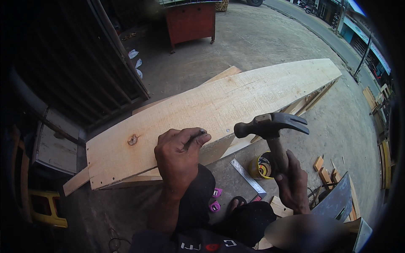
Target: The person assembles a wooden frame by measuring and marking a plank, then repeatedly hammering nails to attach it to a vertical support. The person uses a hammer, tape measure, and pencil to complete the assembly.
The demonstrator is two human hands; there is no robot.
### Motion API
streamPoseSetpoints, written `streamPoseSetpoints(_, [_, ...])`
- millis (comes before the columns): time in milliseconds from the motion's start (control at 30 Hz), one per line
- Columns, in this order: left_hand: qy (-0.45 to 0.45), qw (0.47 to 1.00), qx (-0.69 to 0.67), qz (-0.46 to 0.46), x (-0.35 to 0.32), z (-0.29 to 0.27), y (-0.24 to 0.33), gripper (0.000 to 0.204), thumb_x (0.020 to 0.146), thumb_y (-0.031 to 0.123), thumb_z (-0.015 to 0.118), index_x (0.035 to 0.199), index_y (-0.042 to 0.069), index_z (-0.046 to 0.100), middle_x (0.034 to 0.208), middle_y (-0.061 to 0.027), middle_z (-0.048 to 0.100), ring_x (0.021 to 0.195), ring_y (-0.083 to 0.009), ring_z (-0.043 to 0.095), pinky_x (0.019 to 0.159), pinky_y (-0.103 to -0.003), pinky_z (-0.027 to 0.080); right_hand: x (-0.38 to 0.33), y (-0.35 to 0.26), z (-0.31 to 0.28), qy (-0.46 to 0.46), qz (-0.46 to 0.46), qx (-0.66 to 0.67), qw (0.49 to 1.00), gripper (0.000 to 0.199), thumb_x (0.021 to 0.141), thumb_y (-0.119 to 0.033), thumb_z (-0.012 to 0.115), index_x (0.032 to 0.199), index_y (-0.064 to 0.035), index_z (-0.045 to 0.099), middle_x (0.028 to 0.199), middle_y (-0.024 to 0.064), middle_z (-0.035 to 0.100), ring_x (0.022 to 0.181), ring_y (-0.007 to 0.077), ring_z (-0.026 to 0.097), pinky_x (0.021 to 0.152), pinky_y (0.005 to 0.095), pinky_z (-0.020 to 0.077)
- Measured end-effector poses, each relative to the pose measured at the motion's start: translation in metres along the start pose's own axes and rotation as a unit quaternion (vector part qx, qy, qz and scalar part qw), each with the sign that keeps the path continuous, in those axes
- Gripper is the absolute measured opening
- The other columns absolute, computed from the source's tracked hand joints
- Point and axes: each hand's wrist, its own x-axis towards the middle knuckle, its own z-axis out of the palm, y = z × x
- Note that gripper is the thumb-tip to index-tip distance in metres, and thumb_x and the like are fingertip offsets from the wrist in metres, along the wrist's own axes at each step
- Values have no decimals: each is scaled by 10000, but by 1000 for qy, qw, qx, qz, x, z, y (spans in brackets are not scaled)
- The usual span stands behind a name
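Note:
My left hand (pixel 179 158) rests near the close edge of a long pale wooden board (pixel 211 103), thumb and forefinger pinched on a small nail (pixel 203 131) whose grey head shows between the fingertips. Whether the nail's point touches the wood is hidden. My right hand (pixel 294 185) grips the handle of a claw hammer (pixel 270 125). Its dark metal head is raised by the board's near edge, striking face toward my left hand and claw to the right. A grey nail head (pixel 228 130) sits in the board just left of the hammer. The board lies on top of a wooden frame.
Below the board lie a metal square (pixel 249 179), pink tape measures (pixel 216 199) and a yellow container (pixel 256 165) with a round toothed disc. Wood offcuts (pixel 324 175) and a saw blade (pixel 333 200) are at the right. A metal shutter (pixel 71 63) and red wheeled cabinet (pixel 190 23) stand beyond.

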Motion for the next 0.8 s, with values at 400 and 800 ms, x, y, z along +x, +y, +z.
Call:
streamPoseSetpoints(400, [16, 997, 37, 70, 3, -2, 1, 163, 812, 147, 861, 944, 60, 823, 722, -73, 709, 724, -225, 637, 782, -377, 488, 53, -90, -21, -49, -133, -192, 971, 625, 964, -183, 700, 1553, -231, 496, 721, 81, 617, 527, 198, 590, 447, 393, 434])
streamPoseSetpoints(800, [119, 976, -181, -14, -92, -3, -43, 298, 1008, 221, 710, 1158, -28, 644, 1004, -95, 659, 817, -156, 580, 771, -292, 453, 42, -70, -25, -34, -62, -151, 986, 596, 901, -80, 688, 1472, -29, 527, 1029, 241, 740, 862, 380, 756, 782, 453, 572])
